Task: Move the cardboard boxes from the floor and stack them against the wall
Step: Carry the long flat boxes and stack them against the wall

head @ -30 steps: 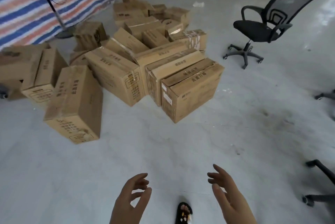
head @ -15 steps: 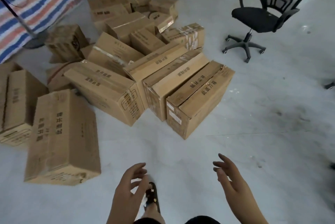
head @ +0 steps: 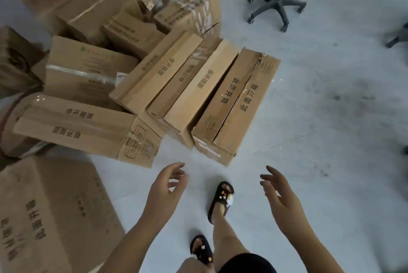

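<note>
Several brown cardboard boxes lie in a heap on the pale floor. Nearest to me is a long box (head: 237, 105) with printed black characters, its short end facing me. Two similar long boxes (head: 194, 94) lean beside it on the left. Another long box (head: 84, 127) lies crosswise further left, and a big box (head: 48, 213) fills the lower left corner. My left hand (head: 164, 191) and my right hand (head: 279, 195) reach forward with relaxed fingers, holding nothing, a short way in front of the nearest box.
A black office chair's wheeled base (head: 278, 7) stands at the upper right, with another chair leg (head: 397, 38) at the right edge. My feet in black sandals (head: 220, 202) are between my hands. Bare floor (head: 331, 140) stretches to the right of the boxes.
I have stepped closer to the pile and the view has tilted down. The boxes look larger and nearer. Both hands have stretched further forward toward the nearest box.
</note>
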Available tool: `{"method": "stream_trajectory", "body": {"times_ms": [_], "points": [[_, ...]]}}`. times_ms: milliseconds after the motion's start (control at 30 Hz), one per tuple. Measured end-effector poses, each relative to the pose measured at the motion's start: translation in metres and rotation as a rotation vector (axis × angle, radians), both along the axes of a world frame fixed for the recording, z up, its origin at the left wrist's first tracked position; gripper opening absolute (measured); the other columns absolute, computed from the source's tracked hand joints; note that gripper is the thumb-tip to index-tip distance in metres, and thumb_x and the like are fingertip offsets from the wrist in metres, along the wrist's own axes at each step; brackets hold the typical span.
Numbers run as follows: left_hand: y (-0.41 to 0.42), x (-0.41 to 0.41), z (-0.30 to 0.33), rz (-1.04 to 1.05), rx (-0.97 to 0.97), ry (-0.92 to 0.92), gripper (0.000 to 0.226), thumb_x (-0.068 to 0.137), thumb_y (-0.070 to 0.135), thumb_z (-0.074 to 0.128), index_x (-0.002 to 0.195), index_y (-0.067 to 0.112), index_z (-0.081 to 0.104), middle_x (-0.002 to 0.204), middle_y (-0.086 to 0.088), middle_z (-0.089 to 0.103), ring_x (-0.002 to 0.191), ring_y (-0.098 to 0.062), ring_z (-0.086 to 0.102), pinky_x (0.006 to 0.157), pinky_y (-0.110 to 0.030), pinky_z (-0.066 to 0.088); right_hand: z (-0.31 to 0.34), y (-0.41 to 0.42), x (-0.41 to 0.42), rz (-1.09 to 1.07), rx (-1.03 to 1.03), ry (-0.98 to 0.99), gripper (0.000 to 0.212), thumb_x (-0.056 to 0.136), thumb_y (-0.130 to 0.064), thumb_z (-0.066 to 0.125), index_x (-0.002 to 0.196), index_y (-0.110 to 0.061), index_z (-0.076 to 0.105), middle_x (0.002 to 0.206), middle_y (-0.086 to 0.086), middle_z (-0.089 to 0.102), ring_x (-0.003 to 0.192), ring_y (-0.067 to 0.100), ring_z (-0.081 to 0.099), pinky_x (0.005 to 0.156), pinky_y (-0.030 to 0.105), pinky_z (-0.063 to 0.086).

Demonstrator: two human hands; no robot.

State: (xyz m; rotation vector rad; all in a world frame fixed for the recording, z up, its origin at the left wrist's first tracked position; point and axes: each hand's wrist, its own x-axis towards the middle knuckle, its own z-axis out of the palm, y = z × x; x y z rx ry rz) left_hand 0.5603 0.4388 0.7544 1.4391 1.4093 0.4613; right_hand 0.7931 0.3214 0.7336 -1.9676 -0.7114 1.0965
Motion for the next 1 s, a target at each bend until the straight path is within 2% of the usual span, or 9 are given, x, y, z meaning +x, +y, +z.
{"method": "stream_trajectory", "body": {"times_ms": [67,167,267,433,567,633,733,867,1000], "points": [[0.036,0.019,-0.019,0.001,-0.025,0.035,0.019,0.092,0.018,0.057,0.108,0.029,0.056,0.102,0.01,0.061,0.094,0.012,0.053,0.071,-0.002,0.043,-0.017,0.032,0.01,-0.01,-0.047,0.029,0.03,0.096,-0.026,0.047,0.124,-0.038,0.044,0.114,-0.015,0.059,0.106,-0.002,0.056,0.078,0.007,0.044],[0.087,0.043,-0.058,0.021,-0.077,0.093,0.019,0.095,0.019,0.052,0.113,0.024,0.056,0.105,0.012,0.057,0.092,0.015,0.052,0.069,0.0,0.04,-0.054,0.077,0.026,-0.054,-0.135,0.095,0.027,0.096,-0.03,0.046,0.122,-0.038,0.046,0.112,-0.015,0.061,0.107,0.004,0.058,0.095,0.032,0.048],[0.129,0.061,-0.118,0.04,-0.16,0.186,0.031,0.098,0.025,0.045,0.128,0.017,0.052,0.123,0.004,0.054,0.105,0.0,0.052,0.085,-0.011,0.039,-0.107,0.117,0.039,-0.102,-0.226,0.143,0.024,0.094,-0.035,0.047,0.118,-0.04,0.048,0.112,-0.014,0.061,0.109,0.01,0.058,0.099,0.043,0.046],[0.185,0.086,-0.254,0.147,-0.439,0.309,0.053,0.099,0.038,0.039,0.144,0.009,0.035,0.148,-0.01,0.037,0.132,-0.028,0.04,0.111,-0.045,0.032,-0.22,0.162,0.044,-0.24,-0.328,0.182,0.044,0.096,-0.036,0.048,0.137,-0.024,0.042,0.125,-0.004,0.055,0.116,0.018,0.054,0.095,0.029,0.04],[0.197,0.093,-0.323,0.228,-0.605,0.173,0.043,0.096,0.045,0.043,0.131,0.021,0.046,0.123,0.009,0.053,0.12,-0.016,0.047,0.107,-0.04,0.036,-0.293,0.172,0.023,-0.312,-0.349,0.29,0.06,0.092,-0.046,0.051,0.145,-0.025,0.031,0.144,-0.001,0.041,0.131,0.015,0.042,0.106,0.029,0.033],[0.201,0.09,-0.337,0.18,-0.617,0.102,0.02,0.097,0.042,0.044,0.114,0.034,0.048,0.104,0.023,0.054,0.101,-0.001,0.051,0.097,-0.032,0.038,-0.316,0.173,0.012,-0.353,-0.313,0.361,0.051,0.091,-0.045,0.052,0.138,-0.032,0.038,0.134,-0.004,0.052,0.122,0.012,0.052,0.101,0.031,0.042],[0.208,0.08,-0.346,0.084,-0.638,0.034,0.027,0.096,0.042,0.044,0.123,0.039,0.042,0.109,0.03,0.052,0.106,0.005,0.048,0.096,-0.028,0.035,-0.329,0.175,0.003,-0.446,-0.238,0.428,0.048,0.093,-0.037,0.054,0.138,-0.034,0.04,0.123,-0.013,0.062,0.108,-0.001,0.059,0.089,0.02,0.046],[0.217,0.09,-0.341,-0.002,-0.569,0.05,0.032,0.087,0.045,0.059,0.117,0.045,0.048,0.11,0.032,0.058,0.112,0.006,0.05,0.103,-0.027,0.034,-0.322,0.179,0.004,-0.544,-0.165,0.484,0.045,0.093,-0.034,0.057,0.135,-0.039,0.045,0.117,-0.019,0.065,0.108,-0.001,0.061,0.101,0.036,0.046],[0.217,0.126,-0.302,0.058,-0.445,-0.033,0.028,0.092,0.033,0.057,0.118,0.04,0.049,0.109,0.023,0.061,0.107,0.005,0.053,0.096,-0.027,0.042,-0.279,0.19,0.028,-0.643,-0.119,0.46,0.031,0.095,-0.035,0.053,0.121,-0.05,0.047,0.09,-0.042,0.063,0.091,-0.016,0.059,0.106,0.049,0.039]]}}
